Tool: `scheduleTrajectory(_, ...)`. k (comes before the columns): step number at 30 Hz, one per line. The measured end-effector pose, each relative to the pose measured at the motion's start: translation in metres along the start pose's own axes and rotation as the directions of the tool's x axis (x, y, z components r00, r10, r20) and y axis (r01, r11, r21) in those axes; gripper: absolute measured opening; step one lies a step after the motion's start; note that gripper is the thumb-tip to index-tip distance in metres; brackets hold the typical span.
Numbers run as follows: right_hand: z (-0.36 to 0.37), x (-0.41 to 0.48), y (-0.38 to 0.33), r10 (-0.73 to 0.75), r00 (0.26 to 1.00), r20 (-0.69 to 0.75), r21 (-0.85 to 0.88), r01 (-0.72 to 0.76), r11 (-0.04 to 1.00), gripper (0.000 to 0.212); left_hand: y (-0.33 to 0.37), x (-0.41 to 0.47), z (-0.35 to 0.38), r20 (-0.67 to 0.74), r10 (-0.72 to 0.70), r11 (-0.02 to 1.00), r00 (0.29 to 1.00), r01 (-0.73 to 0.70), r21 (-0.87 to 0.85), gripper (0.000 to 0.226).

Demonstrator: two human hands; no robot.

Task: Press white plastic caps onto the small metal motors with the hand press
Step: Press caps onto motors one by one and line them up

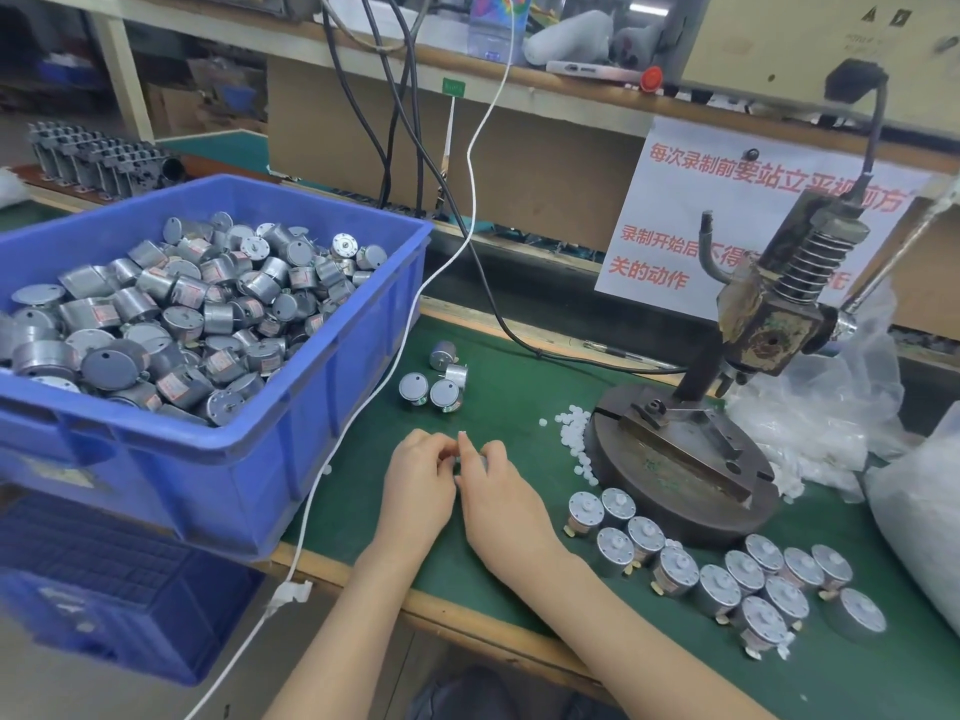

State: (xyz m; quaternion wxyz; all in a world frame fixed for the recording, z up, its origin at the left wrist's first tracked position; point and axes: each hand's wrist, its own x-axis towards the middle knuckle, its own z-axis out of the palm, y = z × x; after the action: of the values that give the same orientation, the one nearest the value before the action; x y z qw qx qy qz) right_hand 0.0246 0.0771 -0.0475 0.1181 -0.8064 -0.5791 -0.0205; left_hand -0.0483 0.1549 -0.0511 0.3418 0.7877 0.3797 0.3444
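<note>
**A:** Two hands are brought together over the green mat (pixel 519 387). The left hand (pixel 421 480) and the right hand (pixel 493 491) are both curled in on one small grey part, judged to be a motor (pixel 457 462). Most of it is hidden by the fingers, so whether a cap has been started on its shaft cannot be told.

**B:** What could be spoiled from here?

**A:** A cap might be seated crooked. If it were carried that way to the hand press (pixel 758 324), it would likely be crushed, or the shaft bent, once the ram was brought down. The part is small and is pinched between fingertips only, so it could also be dropped in the transfer.

**B:** And the loose stock?

**A:** White caps (pixel 571 433) are scattered against the press base (pixel 675 475) and could be swept off the mat by a passing wrist. The capped motors (pixel 722 574) stand just beside the right forearm and could be toppled by a careless reach. A white cable (pixel 470 200) is draped past the blue bin (pixel 234 480) and could be snagged when more motors are fetched.
</note>
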Motion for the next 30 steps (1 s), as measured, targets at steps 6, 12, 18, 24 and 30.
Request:
scheduleTrajectory(6, -0.001, -0.008, 0.002, 0.081, 0.99, -0.114, 0.128, -0.066, 0.99, 0.046, 0.0, -0.001, -0.002, -0.022, 0.027, 1.0, 0.999, -0.027, 0.008, 0.018)
scheduleTrajectory(12, -0.012, -0.015, 0.007, 0.3, 0.945, -0.128, 0.613, -0.162, 0.773, 0.019, 0.001, -0.004, -0.005, 0.026, 0.061, 0.997, 0.998, -0.062, 0.04, 0.029)
scheduleTrajectory(18, -0.04, -0.022, 0.019, 0.388, 0.893, 0.229, 0.957, -0.279, 0.076, 0.03, 0.004, -0.005, -0.006, 0.055, 0.067, 0.996, 0.996, -0.07, 0.056, 0.027)
scheduleTrajectory(24, -0.064, -0.028, 0.032, 0.384, 0.881, 0.275, 0.959, -0.226, -0.17, 0.036, 0.005, -0.007, -0.002, 0.078, 0.11, 0.989, 0.991, -0.117, 0.089, 0.013)
scheduleTrajectory(30, -0.083, -0.033, 0.044, 0.455, 0.871, 0.183, 0.969, -0.238, 0.066, 0.031, 0.002, -0.006, -0.001, 0.091, 0.075, 0.995, 0.993, -0.081, 0.063, 0.013)
